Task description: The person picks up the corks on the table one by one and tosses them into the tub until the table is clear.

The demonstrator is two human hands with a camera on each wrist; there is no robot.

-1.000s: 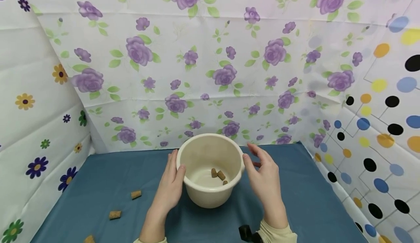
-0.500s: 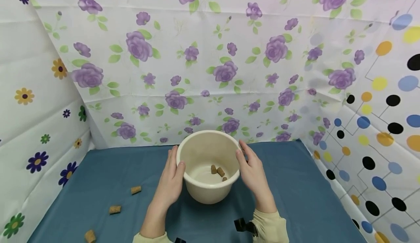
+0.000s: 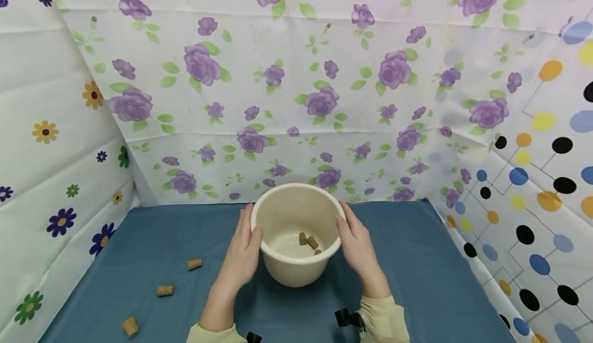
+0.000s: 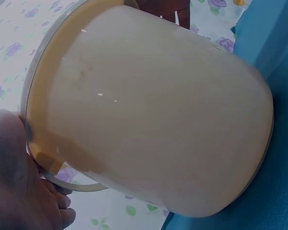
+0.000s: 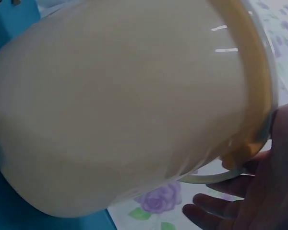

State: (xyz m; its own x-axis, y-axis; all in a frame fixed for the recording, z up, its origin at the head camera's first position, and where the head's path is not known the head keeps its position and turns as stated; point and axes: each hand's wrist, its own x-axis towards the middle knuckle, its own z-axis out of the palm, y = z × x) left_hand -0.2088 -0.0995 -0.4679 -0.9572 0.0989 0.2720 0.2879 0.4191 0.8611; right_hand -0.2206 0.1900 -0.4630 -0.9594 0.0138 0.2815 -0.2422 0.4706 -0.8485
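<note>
A cream plastic bucket stands in the middle of the blue cloth, its mouth tipped towards me in the head view. Three brown corks lie on its inside bottom. My left hand grips the left side at the rim, thumb on top. On the opposite side my right hand grips the rim likewise. Each wrist view shows fingers by a looped side handle below the rim. Whether the bucket base touches the cloth or sits slightly above it, I cannot tell.
Three more corks, the far one, the middle one and the near one, lie on the blue cloth left of the bucket. A flowered sheet hangs behind, with patterned sheets along both sides.
My right hand has moved left onto the bucket's right side and taken hold there. The left hand keeps its grip. The bucket and corks have hardly shifted.
</note>
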